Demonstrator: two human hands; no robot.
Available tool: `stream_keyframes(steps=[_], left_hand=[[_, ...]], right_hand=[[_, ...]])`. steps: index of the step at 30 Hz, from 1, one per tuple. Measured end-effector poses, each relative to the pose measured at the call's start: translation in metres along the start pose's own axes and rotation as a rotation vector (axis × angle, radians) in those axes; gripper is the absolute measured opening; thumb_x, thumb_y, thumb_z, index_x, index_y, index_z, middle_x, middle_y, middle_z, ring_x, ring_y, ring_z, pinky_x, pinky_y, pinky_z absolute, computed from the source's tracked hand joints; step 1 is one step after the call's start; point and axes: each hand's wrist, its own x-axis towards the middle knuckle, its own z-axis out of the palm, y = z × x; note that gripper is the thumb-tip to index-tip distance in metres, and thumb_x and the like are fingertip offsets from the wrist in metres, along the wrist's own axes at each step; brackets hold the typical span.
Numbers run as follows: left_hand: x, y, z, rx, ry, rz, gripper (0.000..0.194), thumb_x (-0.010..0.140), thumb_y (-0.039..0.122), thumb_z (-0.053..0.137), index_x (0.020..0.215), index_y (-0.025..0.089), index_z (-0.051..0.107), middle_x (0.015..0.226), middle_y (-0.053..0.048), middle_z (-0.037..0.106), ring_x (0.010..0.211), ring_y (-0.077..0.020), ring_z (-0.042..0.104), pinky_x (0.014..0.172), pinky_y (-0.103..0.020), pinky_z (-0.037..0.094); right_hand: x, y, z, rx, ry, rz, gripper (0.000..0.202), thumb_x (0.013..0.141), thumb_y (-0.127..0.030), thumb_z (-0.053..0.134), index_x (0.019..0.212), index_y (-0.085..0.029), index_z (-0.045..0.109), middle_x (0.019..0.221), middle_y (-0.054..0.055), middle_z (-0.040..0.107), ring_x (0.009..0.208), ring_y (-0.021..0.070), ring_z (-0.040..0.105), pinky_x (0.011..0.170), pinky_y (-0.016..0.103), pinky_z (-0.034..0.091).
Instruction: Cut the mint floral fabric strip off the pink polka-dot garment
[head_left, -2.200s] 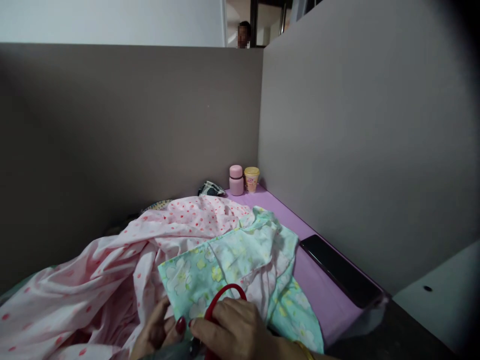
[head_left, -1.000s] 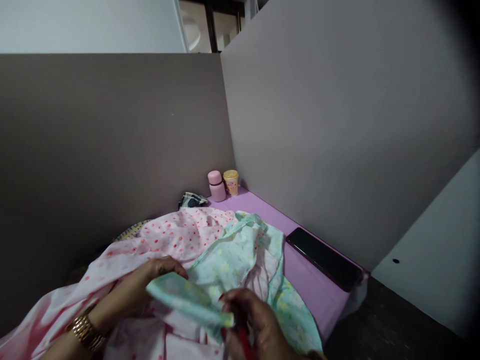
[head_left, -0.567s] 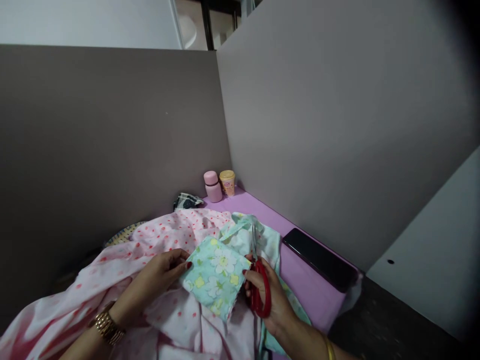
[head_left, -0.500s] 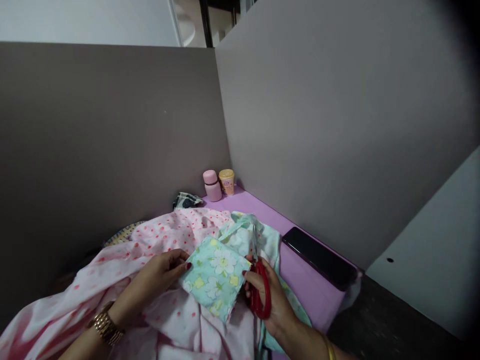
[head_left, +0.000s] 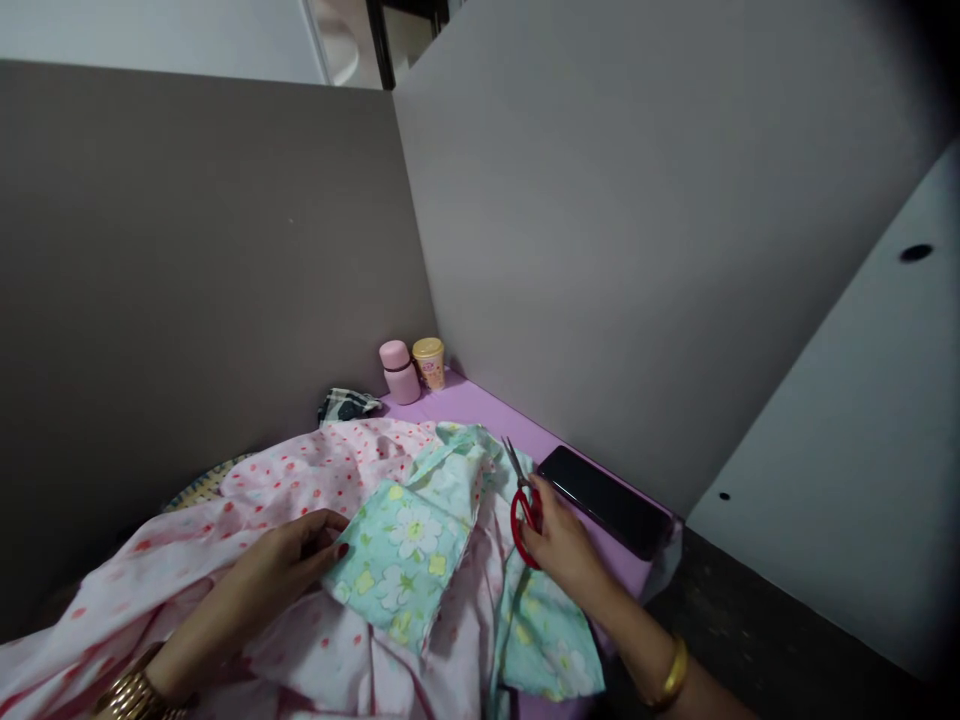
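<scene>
Left grip (head_left: 306, 548) pinches floral patch (head_left: 403, 562) by its edge; right grip (head_left: 561, 540) clasps scissors (head_left: 523, 487) apart from it.

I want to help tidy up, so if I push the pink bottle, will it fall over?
The pink bottle might tip if pushed near its lid, since it stands upright and looks taller than wide. Its rounded sides suggest it could roll once down. It may bump the yellow-lidded cup, which stands right beside it.

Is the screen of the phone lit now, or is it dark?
Dark: the phone shows only a black face, with no picture on it. Whether it is switched off, I cannot tell.
</scene>
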Motion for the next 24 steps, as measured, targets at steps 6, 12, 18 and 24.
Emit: stream_keyframes(steps=[6,12,18,24], left_hand=[[-0.006,0.009,0.003,0.262,0.077,-0.029,0.027,0.082,0.041,0.038,0.086,0.019,0.054,0.073,0.000,0.059,0.068,-0.0163,0.053,0.061,-0.026,0.035],[-0.012,0.024,0.005,0.385,0.128,-0.041,0.025,0.084,0.038,0.035,0.073,0.020,0.048,0.070,-0.001,0.059,0.063,-0.0158,0.053,0.059,-0.027,0.031],[-0.020,0.031,0.009,0.422,0.227,-0.106,0.028,0.084,0.041,0.036,0.067,0.021,0.047,0.064,-0.003,0.058,0.058,-0.0182,0.050,0.056,-0.029,0.023],[-0.018,0.017,0.012,0.267,0.224,-0.086,0.024,0.082,0.041,0.040,0.072,0.020,0.048,0.064,-0.002,0.059,0.059,-0.0172,0.052,0.054,-0.027,0.029]], right_hand=[[-0.014,-0.014,-0.005,-0.268,-0.038,-0.114,0.024,0.078,-0.014,0.048,0.097,-0.011,0.062,0.090,0.018,0.059,0.091,0.0332,0.052,0.078,0.048,0.041],[-0.048,-0.071,0.003,-0.044,-0.074,-0.740,0.024,0.088,-0.033,0.046,0.099,-0.016,0.058,0.090,0.009,0.060,0.085,0.0218,0.053,0.077,0.037,0.044],[-0.070,-0.085,0.042,-0.223,-0.240,-0.766,0.019,0.080,-0.029,0.056,0.096,-0.018,0.055,0.089,0.006,0.058,0.084,0.0238,0.052,0.065,0.034,0.044],[-0.072,-0.075,0.053,-0.203,-0.147,-0.814,0.015,0.075,-0.007,0.045,0.077,-0.018,0.054,0.077,0.005,0.056,0.074,0.0191,0.050,0.062,0.030,0.041]])
